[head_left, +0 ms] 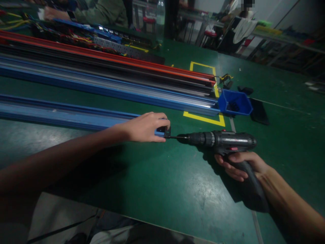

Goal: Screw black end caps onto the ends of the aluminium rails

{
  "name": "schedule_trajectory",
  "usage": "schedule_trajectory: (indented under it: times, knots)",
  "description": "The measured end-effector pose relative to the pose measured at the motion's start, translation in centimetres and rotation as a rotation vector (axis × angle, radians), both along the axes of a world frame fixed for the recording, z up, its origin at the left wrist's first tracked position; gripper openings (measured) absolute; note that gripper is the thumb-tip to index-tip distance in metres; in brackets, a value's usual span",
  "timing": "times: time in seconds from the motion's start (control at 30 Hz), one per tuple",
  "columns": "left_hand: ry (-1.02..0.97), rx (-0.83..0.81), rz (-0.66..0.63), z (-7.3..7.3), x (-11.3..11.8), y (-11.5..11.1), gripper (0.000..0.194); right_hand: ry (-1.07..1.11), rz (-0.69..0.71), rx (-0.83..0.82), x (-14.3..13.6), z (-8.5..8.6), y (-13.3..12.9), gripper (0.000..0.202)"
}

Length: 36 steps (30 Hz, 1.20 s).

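Note:
My left hand (146, 127) is wrapped over the right end of a long blue metal profile (63, 113) that lies on the green table. A small black end piece (168, 131) sits at that end, by my fingertips. In my right hand (243, 162) is a black cordless drill (228, 140), gripped by its handle and pointing left. Its long thin bit (177, 137) reaches the black end piece; whether it sits in a screw there is too small to tell. My left palm hides part of the profile's end.
Behind lie more blue (152, 98), black and red profiles (127, 61), their right ends inside a yellow tape outline (205, 122). A blue bin (236, 103) with dark parts stands beside a dark flat object (259, 112). Farther back are wiring, a bottle (160, 20) and a co-worker's arm (101, 15).

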State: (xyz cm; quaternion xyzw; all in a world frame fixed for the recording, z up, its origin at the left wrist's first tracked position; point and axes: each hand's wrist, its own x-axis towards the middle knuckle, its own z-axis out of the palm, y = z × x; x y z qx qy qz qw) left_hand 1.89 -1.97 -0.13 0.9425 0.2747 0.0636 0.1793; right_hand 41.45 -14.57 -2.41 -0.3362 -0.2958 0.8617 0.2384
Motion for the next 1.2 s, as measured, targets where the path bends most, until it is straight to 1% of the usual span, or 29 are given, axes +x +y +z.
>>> schedule_trajectory:
  times: [0.23, 0.53, 0.67, 0.87, 1.0, 1.1, 1.2]
  knots:
    - [-0.018, -0.005, -0.008, -0.2, -0.1, 0.1, 0.028, 0.01, -0.013, -0.013, 0.0, 0.0, 0.1, 0.022]
    - [-0.019, -0.043, 0.002, 0.0, -0.1, 0.2, 0.028, 0.043, -0.006, -0.023, 0.1, -0.2, 0.1, 0.024]
    - [-0.037, -0.062, -0.014, 0.0, -0.2, 0.3, 0.028, 0.035, -0.02, -0.013, 0.0, -0.2, 0.1, 0.025]
    - [-0.041, -0.097, -0.03, 0.1, -0.3, 0.4, 0.03, 0.112, -0.019, 0.023, 0.1, -0.8, 0.0, 0.028]
    - [-0.037, -0.076, -0.034, 0.2, -0.3, 0.3, 0.03, 0.12, -0.015, 0.036, 0.4, -1.1, 0.0, 0.027]
    - [-0.003, -0.056, -0.036, 0.4, -0.6, 0.5, 0.034, 0.104, -0.007, 0.03, 0.5, -1.2, 0.0, 0.026]
    - [0.045, -0.048, -0.095, 0.6, -1.3, 1.0, 0.044, 0.108, -0.014, 0.022, 0.6, -1.2, 0.0, 0.026]
